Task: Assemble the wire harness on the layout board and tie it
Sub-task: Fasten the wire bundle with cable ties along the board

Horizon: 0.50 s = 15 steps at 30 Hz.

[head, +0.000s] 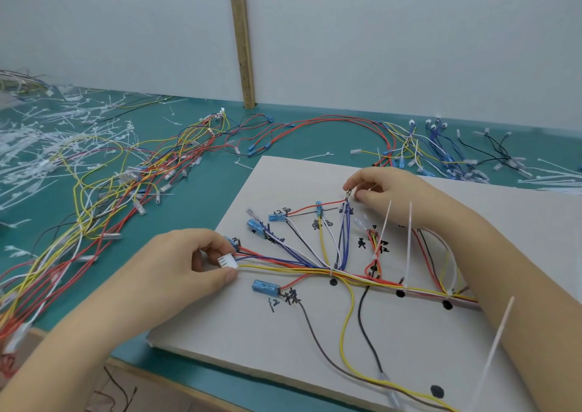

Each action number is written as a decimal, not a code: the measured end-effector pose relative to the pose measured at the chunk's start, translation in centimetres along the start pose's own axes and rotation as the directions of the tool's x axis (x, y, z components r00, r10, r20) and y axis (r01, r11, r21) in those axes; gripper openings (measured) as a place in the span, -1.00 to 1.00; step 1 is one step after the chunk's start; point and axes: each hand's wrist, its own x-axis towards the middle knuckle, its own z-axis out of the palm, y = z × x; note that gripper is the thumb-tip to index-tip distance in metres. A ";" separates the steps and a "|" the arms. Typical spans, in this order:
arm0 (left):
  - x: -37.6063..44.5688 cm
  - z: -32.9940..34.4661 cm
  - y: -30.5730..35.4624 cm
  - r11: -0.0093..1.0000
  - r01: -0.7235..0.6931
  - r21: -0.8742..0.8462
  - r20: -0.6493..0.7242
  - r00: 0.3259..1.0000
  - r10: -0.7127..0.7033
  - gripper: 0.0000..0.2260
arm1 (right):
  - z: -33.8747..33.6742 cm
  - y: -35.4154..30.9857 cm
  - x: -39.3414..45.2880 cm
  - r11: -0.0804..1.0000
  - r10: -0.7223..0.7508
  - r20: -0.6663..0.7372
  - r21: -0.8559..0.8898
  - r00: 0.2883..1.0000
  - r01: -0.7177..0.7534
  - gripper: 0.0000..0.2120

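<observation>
Layout board (315, 342): pale sheet with handwritten marks and black dots, lying on the green counter (201, 197) beneath both hands

Wire harness (318, 266): multicoloured wires fanned across the board between the hands, trunk bound by white cable ties (408, 241) whose tails stand upright beside the right wrist; blue-sleeved terminals (266, 286) lie just beyond and below the left hand

Left hand (185, 263): fingers closed, thumb and forefinger pinching the white connector (227, 261) at the harness end

Right hand (387, 188): fingers curled, fingertips pinching a small metal terminal (348, 193) on the blue and red wires

Loose wires (126, 172): heaped on the counter beyond the left hand; cut tie scraps (37, 140) farther left
</observation>
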 end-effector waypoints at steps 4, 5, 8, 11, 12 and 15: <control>0.0 0.1 0.3 1.000 -0.002 -0.011 -0.005 1.000 0.002 -0.86 | 0.1 0.1 0.0 1.000 -0.007 0.003 0.001 1.000 0.007 -0.77; 0.1 0.2 0.3 1.000 0.004 -0.023 -0.008 1.000 -0.004 -0.86 | 0.1 0.2 0.0 1.000 -0.009 0.003 0.001 1.000 0.009 -0.77; 0.1 0.3 0.2 0.999 0.014 -0.035 -0.010 1.000 -0.014 -0.86 | 0.1 0.2 0.1 1.000 -0.009 0.003 -0.008 1.000 0.009 -0.76; 0.3 0.3 0.2 1.000 -0.003 -0.030 0.004 1.000 0.004 -0.85 | 0.1 0.2 0.1 1.000 -0.007 -0.004 -0.007 1.000 0.007 -0.76; 0.4 0.3 0.2 0.999 -0.004 -0.032 0.013 1.000 0.005 -0.85 | 0.1 0.2 0.1 1.000 -0.006 -0.006 -0.006 1.000 0.006 -0.76; 0.6 0.0 -0.3 0.998 0.008 -0.059 0.064 0.998 -0.004 -0.87 | 0.2 0.2 0.1 1.000 -0.006 -0.007 -0.006 1.000 0.006 -0.77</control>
